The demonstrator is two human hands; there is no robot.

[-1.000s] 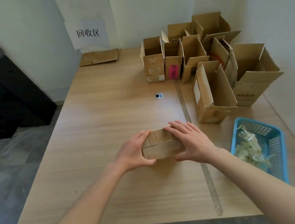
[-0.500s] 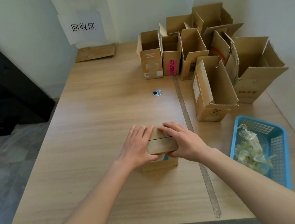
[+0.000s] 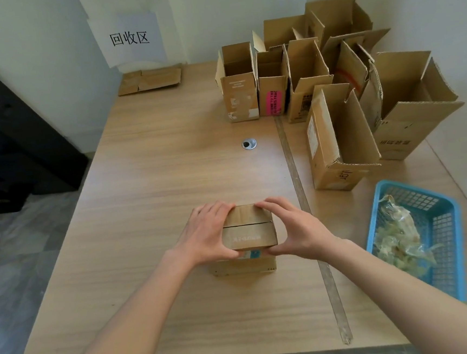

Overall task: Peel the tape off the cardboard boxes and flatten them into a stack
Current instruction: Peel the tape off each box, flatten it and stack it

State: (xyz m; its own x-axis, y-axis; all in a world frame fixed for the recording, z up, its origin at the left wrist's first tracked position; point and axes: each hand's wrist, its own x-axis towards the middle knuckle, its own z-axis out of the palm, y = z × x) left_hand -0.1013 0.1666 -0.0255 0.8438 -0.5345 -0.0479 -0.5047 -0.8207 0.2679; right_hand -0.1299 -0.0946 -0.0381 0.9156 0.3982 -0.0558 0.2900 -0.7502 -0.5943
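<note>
A wide wooden bench (image 3: 157, 189) fills the view, with a white wall and a paper sign (image 3: 130, 39) behind it. At far right a cluster of open boxes (image 3: 329, 89) is stood upright, flaps raised, none yet flattened. At far left, under the sign, flat cardboard (image 3: 150, 79) is laid as the start of the stack. A blue basket (image 3: 441, 215) sits near right, part filled with crumpled tape (image 3: 398, 235). A metal strip (image 3: 309, 221) runs from far to near across the bench, and a small round grommet (image 3: 248, 144) is set just left of it. In the near centre a small box (image 3: 248, 232) is held over the bench, its top flaps closed with a seam across them; a lower cardboard edge is seen under it, and it cannot be told whether that is a flap or a separate piece. The left hand (image 3: 206, 235) is curled round its left side, the right hand (image 3: 293, 228) round its right side, thumbs near and fingers over the far edge. The box is judged light, stiff along its creases yet easily crushed by a hard squeeze. It is best gripped at the corners or flap edges, and pressed along the folds once the tape is off.
</note>
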